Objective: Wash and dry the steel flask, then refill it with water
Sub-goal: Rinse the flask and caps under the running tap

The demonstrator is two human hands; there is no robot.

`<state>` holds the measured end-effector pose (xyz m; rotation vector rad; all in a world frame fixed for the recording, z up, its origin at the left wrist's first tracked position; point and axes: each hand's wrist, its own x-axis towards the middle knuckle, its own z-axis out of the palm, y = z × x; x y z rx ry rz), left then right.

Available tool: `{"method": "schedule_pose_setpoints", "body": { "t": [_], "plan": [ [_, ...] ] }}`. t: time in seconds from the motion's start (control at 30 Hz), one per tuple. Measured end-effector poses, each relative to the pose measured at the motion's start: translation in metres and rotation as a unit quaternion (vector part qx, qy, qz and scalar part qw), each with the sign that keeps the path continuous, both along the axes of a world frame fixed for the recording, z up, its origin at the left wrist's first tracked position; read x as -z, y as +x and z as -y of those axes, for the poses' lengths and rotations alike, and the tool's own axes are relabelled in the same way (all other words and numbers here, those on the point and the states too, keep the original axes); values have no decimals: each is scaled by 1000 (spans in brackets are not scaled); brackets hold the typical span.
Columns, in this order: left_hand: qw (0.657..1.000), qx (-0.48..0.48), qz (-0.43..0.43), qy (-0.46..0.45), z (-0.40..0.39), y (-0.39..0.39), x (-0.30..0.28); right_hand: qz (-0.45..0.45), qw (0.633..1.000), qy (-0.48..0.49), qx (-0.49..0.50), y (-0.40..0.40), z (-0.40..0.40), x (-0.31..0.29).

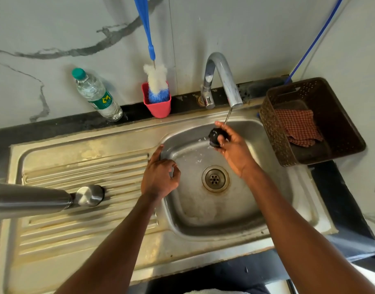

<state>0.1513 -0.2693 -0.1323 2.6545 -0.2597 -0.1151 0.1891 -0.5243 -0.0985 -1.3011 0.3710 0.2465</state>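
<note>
Head view, right hand (pixel 231 149) gripping black stopper (pixel 216 137) under tap, steel flask (pixel 31 199) far left, left hand (pixel 161 175) empty

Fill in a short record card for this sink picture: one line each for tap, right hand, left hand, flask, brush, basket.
tap: chrome tap running a thin stream
right hand: right hand holds a small dark stopper under the stream
left hand: left hand rests on the sink basin's rim, gripping nothing
flask: steel flask on the drainboard, its steel cap beside it
brush: bottle brush standing in a red cup
basket: brown basket holding a checked cloth
</note>
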Motion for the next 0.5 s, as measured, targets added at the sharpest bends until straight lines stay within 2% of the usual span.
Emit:
{"method": "schedule_pose_setpoints", "body": {
  "t": [0.03, 0.1, 0.2, 0.33, 0.4, 0.5],
  "plan": [
    [1000, 3, 2, 4, -1, 1, 2, -16, 998, 64, 23, 4, -1, -3],
    [1000, 0, -1, 10, -3, 5, 6, -31, 990, 131, 29, 8, -7, -8],
    [1000, 7, 2, 13, -4, 5, 10, -70, 986, 146, 38, 6, -10, -7],
    [1000, 11, 9, 26, -4, 4, 9, -147, 936, 287, 142, 17, -3, -1],
    [1000, 10, 9, 28, -5, 6, 10, -141, 925, 329, 125, 22, -4, -4],
    [999, 15, 14, 29, -4, 6, 9, -144, 925, 339, 95, 16, -2, -7]
  ]
}}
